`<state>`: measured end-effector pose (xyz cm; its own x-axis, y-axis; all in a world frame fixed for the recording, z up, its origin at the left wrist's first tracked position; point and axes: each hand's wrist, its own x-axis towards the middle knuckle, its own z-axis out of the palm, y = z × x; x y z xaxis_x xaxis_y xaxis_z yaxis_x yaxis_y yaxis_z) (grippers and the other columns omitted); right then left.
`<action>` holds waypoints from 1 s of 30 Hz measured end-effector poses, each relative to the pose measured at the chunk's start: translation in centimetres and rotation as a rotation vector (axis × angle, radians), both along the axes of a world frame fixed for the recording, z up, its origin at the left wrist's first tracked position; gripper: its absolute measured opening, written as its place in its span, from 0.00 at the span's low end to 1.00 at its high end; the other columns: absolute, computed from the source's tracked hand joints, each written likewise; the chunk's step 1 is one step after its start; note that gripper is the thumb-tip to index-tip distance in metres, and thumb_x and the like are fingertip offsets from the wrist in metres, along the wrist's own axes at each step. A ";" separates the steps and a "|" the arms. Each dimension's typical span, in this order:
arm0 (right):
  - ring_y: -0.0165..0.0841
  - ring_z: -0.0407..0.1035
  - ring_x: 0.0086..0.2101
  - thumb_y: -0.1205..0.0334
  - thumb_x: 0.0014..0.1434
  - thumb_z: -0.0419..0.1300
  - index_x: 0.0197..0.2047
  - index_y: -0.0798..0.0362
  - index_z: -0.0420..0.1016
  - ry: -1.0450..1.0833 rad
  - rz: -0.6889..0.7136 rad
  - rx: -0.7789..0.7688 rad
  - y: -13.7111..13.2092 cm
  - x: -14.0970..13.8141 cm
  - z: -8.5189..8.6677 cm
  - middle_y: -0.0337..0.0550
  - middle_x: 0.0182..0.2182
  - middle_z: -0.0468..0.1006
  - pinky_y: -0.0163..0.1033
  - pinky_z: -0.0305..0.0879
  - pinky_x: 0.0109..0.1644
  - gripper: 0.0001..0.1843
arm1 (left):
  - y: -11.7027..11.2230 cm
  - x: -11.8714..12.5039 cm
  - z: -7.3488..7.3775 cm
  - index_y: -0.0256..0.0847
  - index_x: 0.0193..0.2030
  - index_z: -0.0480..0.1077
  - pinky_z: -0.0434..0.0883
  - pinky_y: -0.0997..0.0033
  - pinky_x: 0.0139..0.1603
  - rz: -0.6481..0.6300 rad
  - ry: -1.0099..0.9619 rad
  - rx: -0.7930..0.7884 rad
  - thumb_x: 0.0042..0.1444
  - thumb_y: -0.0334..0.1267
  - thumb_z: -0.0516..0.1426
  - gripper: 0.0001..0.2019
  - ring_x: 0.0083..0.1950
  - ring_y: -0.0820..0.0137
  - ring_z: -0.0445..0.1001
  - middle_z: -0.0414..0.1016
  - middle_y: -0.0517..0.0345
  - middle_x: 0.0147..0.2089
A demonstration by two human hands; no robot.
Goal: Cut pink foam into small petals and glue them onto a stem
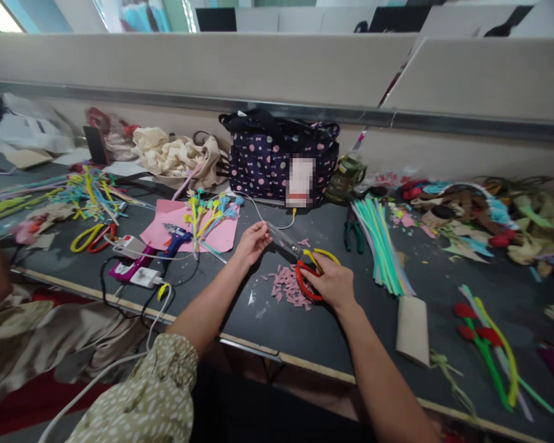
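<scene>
A pair of scissors with red and yellow handles point(308, 275) is gripped by my right hand point(331, 280), its fingers through the loops. The metal blades point up and left toward my left hand point(253, 245). My left hand is closed in a pinch close to the blade tips; whatever its fingertips hold is too small to make out. Under the scissors lies a loose pile of small pink cut pieces point(286, 288) on the dark table point(277, 332). A few more pink bits are scattered just beyond the blades.
Left of me are a pink sheet point(157, 229), coloured pipe-cleaner stems point(196, 212), a blue glue gun point(174, 241) and a power strip point(136, 274). A dotted bag point(258, 163) stands behind. To the right lie pliers point(353, 231), green pipe cleaners point(381, 246) and a cardboard tube point(412, 332). Another person sits at left.
</scene>
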<state>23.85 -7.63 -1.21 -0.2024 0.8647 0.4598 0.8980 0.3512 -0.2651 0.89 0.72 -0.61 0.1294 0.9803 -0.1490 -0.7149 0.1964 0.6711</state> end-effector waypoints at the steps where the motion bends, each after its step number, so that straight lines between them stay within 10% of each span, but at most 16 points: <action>1: 0.37 0.74 0.39 0.45 0.57 0.58 0.51 0.52 0.74 0.002 0.000 -0.004 0.0 0.0 -0.1 0.47 0.42 0.80 0.38 0.66 0.38 0.25 | 0.0 0.0 0.0 0.36 0.36 0.69 0.72 0.78 0.32 0.003 0.005 -0.007 0.43 0.29 0.67 0.14 0.25 0.81 0.68 0.69 0.65 0.26; 30: 0.37 0.74 0.38 0.44 0.57 0.57 0.50 0.50 0.74 -0.001 -0.017 -0.014 0.0 -0.2 -0.1 0.46 0.41 0.80 0.39 0.66 0.38 0.24 | 0.0 0.1 0.4 0.36 0.35 0.71 0.73 0.76 0.34 0.060 0.063 -0.093 0.43 0.29 0.66 0.12 0.26 0.79 0.72 0.72 0.62 0.26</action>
<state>23.67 -7.59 -1.35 -0.1878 0.8743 0.4476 0.9041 0.3320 -0.2691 0.97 0.70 -0.23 0.0589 0.9676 -0.2456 -0.6843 0.2182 0.6957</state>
